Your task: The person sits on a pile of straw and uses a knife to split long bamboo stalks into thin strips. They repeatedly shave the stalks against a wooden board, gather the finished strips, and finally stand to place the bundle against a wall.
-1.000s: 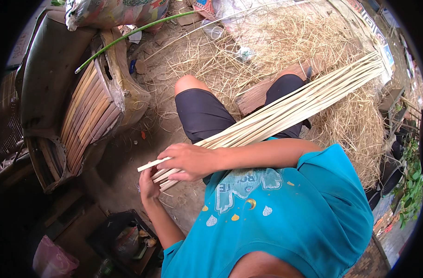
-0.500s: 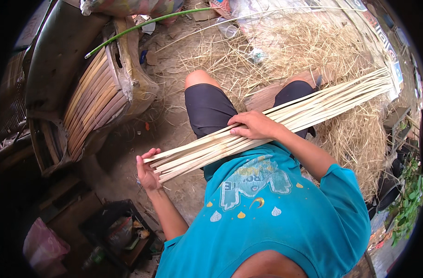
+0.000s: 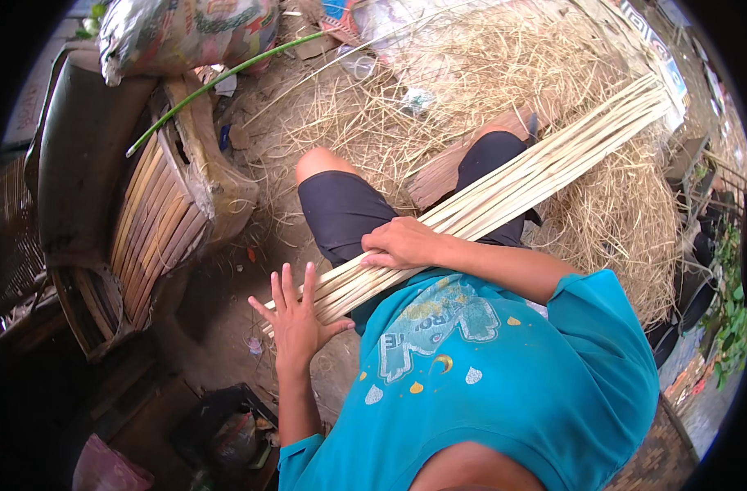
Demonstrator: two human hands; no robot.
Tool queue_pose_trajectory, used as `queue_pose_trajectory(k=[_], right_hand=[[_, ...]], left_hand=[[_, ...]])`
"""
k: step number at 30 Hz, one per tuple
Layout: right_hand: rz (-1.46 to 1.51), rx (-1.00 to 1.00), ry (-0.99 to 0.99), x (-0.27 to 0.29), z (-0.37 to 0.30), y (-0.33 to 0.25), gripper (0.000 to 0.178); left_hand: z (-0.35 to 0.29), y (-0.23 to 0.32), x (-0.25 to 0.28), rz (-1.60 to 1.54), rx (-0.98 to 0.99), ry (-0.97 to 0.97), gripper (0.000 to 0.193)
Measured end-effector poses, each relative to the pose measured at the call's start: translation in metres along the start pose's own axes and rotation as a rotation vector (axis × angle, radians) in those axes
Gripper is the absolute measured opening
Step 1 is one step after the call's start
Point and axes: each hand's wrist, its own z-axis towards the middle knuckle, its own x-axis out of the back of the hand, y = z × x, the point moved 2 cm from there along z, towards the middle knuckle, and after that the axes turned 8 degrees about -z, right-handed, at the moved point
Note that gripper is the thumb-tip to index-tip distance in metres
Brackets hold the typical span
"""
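Note:
A bundle of long, pale split strips, bamboo by their look (image 3: pixel 545 176), lies slantwise over my lap, from the lower left up to the far right. Round its near part my right hand (image 3: pixel 402 244) is closed, thumb and fingers gripping the strips. My left hand (image 3: pixel 295 323) is at the bundle's left end, fingers spread wide and the palm over the strips. Part of that end is hidden behind the left hand. The strips lie roughly side by side, their far ends fanned slightly.
Thin straw-like shavings (image 3: pixel 611 237) cover the ground ahead and right, around a wooden plank (image 3: pixel 439 176). On the left stands a worn slatted seat (image 3: pixel 156 221), with a green stalk (image 3: pixel 218 80) across it. A stuffed sack (image 3: pixel 201 37) sits behind; a dark crate (image 3: pixel 226 434) is lower left.
My left hand has gone from cupping the strip ends to lying spread over them. The right hand stays on the bundle. The whole view has shifted, with the strips' left ends drawn closer together.

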Motion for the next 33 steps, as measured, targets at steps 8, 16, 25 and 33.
queue_pose_trajectory(k=[8, 16, 25, 33], right_hand=[[0.037, -0.032, 0.523, 0.033, -0.036, 0.028, 0.04], [0.443, -0.991, 1.991, 0.084, -0.236, 0.215, 0.071], [1.563, 0.422, 1.628, 0.26, -0.16, 0.1, 0.085], [1.481, 0.498, 1.427, 0.262, -0.123, 0.074, 0.071]], left_hand=[[0.028, -0.036, -0.05, -0.118, -0.202, -0.117, 0.046], [0.038, -0.005, 0.086, -0.048, -0.31, 0.034, 0.042], [0.051, -0.075, 0.083, -0.025, -0.335, 0.35, 0.048], [0.057, -0.142, -0.016, -0.321, -0.236, 0.158, 0.046]])
